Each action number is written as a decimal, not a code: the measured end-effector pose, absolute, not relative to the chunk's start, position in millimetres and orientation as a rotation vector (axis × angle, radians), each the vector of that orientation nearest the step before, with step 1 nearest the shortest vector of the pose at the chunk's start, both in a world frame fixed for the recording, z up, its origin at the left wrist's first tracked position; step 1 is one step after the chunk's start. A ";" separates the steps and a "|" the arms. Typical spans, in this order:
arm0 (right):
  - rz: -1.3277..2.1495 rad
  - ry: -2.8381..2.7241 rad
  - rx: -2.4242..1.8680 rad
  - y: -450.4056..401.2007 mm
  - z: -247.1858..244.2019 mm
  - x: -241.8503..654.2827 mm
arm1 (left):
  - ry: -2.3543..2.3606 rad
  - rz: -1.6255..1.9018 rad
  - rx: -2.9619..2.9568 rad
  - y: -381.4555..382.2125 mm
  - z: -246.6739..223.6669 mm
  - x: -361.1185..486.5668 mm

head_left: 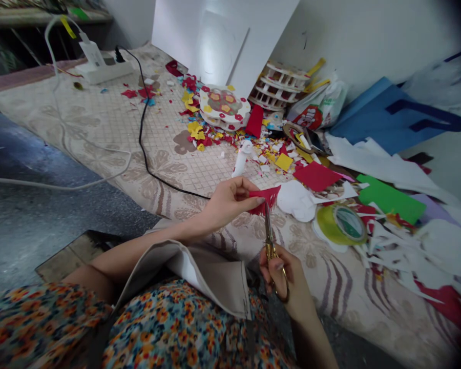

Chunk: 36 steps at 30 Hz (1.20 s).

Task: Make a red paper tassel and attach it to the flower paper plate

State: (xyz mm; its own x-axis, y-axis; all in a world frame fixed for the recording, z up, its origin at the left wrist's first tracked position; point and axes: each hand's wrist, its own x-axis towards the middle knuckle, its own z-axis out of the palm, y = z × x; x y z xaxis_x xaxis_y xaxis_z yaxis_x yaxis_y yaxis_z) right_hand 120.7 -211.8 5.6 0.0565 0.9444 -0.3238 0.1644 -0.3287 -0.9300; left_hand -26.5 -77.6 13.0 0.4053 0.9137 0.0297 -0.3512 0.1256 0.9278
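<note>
Between the thumb and fingers of my left hand (234,201) is a strip of red paper (268,197), its lower edge cut into a fringe. My right hand (286,271) grips gold-handled scissors (269,241) by the finger loops. Their blades point up and meet the fringed edge of the paper; I cannot make out how far apart the blades are. Just beyond my left hand stands a white glue gun (241,159), partly hidden by that hand. A white scalloped paper shape (296,200) lies right of the red strip.
A roll of yellow-green tape (340,224) sits at right near white paper scraps (399,251) and a green sheet (392,199). Behind are a flower-decorated box (225,108), yellow paper flowers (195,130) and a white tiered stand (280,84). A black cable (141,123) crosses from a power strip (103,72).
</note>
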 end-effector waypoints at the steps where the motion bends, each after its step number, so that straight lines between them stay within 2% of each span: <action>1: 1.349 -1.139 -1.598 -211.7 4.8 121.5 | 0.661 1.021 1.072 -77.7 12.9 -26.6; 36: 1.397 -1.196 -1.583 -211.6 0.8 129.3 | 0.681 0.983 1.085 -76.9 14.1 -28.3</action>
